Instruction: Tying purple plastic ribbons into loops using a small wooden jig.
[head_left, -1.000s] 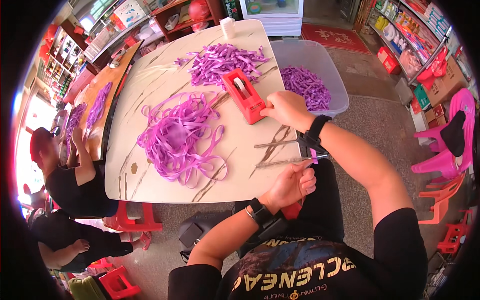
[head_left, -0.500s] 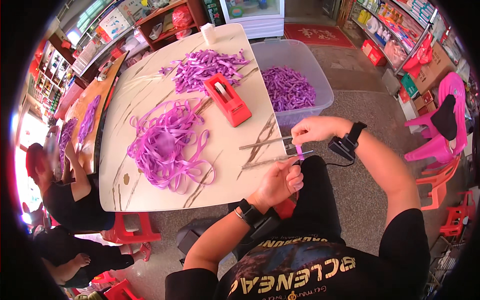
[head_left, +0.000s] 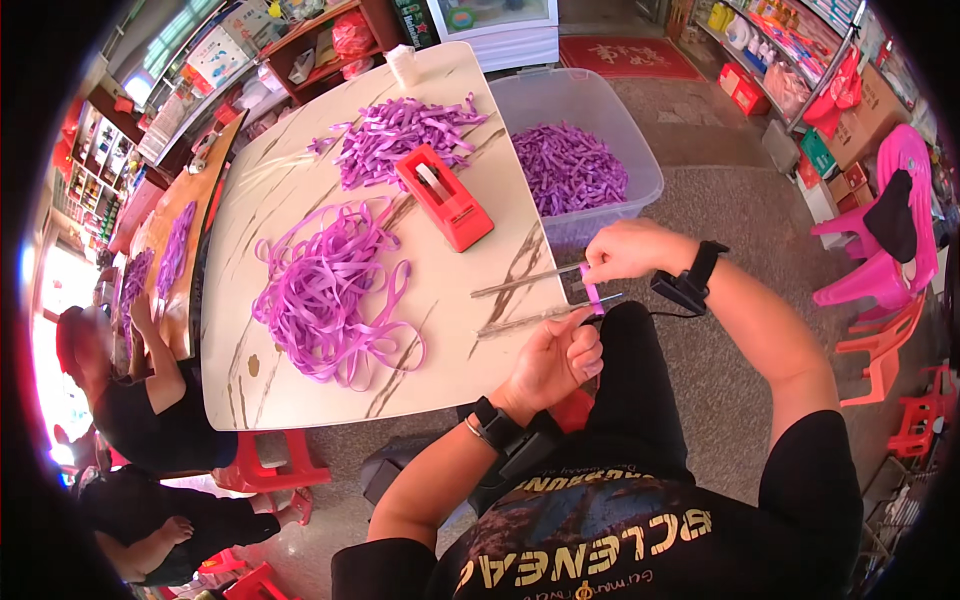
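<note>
The right hand (head_left: 628, 250) pinches a short purple strip (head_left: 592, 295) at centre right of the frame; the left hand (head_left: 553, 362), just below, grips a thin stick (head_left: 545, 316) at the strip's lower end. A second ago the right hand was at the red dispenser (head_left: 445, 197) on the counter (head_left: 300, 390); it has since come back with the strip, so the wrapping of the stick seems under way. The clear bin (head_left: 640, 170), upper centre, holds purple pieces (head_left: 565, 165).
</note>
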